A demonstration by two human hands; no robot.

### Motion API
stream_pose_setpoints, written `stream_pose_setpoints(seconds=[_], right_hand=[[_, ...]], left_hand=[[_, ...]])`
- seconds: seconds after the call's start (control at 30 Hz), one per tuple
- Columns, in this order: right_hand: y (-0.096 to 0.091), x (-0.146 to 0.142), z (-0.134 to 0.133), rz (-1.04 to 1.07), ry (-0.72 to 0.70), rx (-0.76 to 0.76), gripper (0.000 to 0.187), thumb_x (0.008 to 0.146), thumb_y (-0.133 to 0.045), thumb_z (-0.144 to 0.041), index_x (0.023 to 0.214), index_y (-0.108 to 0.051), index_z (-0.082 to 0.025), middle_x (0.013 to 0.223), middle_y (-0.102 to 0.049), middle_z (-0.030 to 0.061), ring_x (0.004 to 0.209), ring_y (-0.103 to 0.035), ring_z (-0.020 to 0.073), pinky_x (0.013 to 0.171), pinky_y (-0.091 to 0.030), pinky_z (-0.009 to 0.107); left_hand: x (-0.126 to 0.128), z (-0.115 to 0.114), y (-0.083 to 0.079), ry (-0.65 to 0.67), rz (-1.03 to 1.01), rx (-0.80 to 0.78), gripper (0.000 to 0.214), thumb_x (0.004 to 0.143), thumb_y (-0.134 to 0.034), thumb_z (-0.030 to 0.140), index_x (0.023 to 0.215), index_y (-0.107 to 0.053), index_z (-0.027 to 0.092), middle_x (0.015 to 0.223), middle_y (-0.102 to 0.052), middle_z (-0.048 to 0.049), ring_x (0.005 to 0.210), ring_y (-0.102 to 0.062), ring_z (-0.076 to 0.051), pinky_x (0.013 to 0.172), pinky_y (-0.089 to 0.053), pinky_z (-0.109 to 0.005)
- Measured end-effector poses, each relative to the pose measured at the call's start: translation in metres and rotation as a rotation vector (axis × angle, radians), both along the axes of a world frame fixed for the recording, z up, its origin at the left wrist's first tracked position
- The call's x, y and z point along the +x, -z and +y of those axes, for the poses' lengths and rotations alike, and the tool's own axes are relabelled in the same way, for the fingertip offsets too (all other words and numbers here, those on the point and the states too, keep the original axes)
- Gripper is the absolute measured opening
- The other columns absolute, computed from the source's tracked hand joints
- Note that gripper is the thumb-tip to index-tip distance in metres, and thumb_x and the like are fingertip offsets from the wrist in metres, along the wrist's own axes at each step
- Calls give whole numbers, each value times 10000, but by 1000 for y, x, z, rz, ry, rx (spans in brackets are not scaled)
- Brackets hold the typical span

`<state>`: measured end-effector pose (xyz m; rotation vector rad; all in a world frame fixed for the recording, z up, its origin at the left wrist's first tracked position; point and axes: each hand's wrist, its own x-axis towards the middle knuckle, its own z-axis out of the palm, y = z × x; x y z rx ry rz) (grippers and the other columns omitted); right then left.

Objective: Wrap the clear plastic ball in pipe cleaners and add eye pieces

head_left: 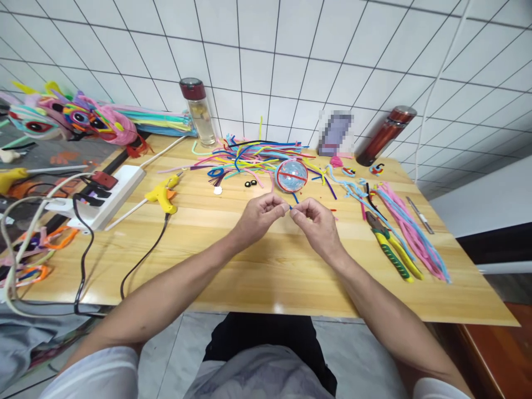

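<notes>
My left hand (266, 216) and my right hand (313, 221) meet over the middle of the table, fingertips nearly touching. Both are closed in a pinch on a short blue pipe cleaner (295, 198), whose free end sticks up between them; the rest is hidden by my fingers. Just beyond lies a round, light blue piece with a red rim and a red bar across it (291, 176). Behind it spreads a loose pile of coloured pipe cleaners (249, 155). Two small black rings with pale centres (250, 183) and a white disc (218, 190) lie to the left.
On the left are a yellow glue gun (163, 195), a white power strip (110, 197) with cables, and fuzzy figures (78, 119). A glass bottle (200, 113) and a red flask (386, 136) stand along the wall. Pliers (388, 246) and pink-blue pipe cleaners (409, 233) lie right.
</notes>
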<state>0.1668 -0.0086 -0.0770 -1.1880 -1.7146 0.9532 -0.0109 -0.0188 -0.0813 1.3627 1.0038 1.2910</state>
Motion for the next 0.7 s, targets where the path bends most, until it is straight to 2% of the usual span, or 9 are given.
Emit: stream_pose_setpoints(seconds=[0.1, 0.2, 0.33, 0.5, 0.6, 0.7], right_hand=[[-2, -7, -3, 67, 23, 20, 183, 849, -677, -378, 778, -637, -214, 678, -614, -26, 625, -522, 132, 617, -414, 276], [-7, -11, -4, 111, 18, 26, 178, 851, -689, -384, 806, -659, -214, 732, -652, -8, 677, -552, 143, 658, -440, 284], [-20, -12, 1, 184, -89, -61, 219, 861, -703, -426, 836, -675, -210, 776, -681, 5, 715, -587, 148, 694, -467, 287], [-44, -10, 12, 222, -185, -115, 239, 846, -709, -439, 802, -657, -210, 688, -624, -19, 642, -540, 134, 643, -432, 278], [-60, -6, 18, 164, -194, -48, 229, 821, -719, -421, 771, -645, -210, 654, -579, -35, 605, -485, 123, 594, -382, 271], [-74, -2, 20, 52, -190, 66, 179, 819, -702, -364, 744, -659, -208, 673, -603, -27, 627, -503, 128, 612, -391, 277]], left_hand=[[10, -8, 3, -93, -120, -15, 330, 826, -760, 474, 779, -658, 164, 642, -543, 43, 572, -412, -81, 559, -333, -236], [15, -11, 3, -125, -252, -53, 352, 826, -772, 494, 779, -648, 168, 612, -530, 51, 530, -394, -70, 520, -307, -226], [14, -10, -4, -123, -337, -47, 366, 812, -800, 507, 798, -660, 169, 588, -545, 51, 496, -398, -63, 497, -297, -220], [5, -7, -25, -51, -310, -45, 423, 758, -835, 544, 844, -671, 165, 606, -554, 48, 497, -403, -62, 495, -308, -223], [-5, -5, -44, 33, -212, -75, 439, 720, -860, 520, 901, -679, 164, 644, -547, 52, 509, -402, -61, 493, -291, -226], [-15, -2, -64, 110, -72, -78, 398, 737, -838, 489, 895, -679, 161, 651, -523, 53, 530, -397, -65, 507, -279, -231]])
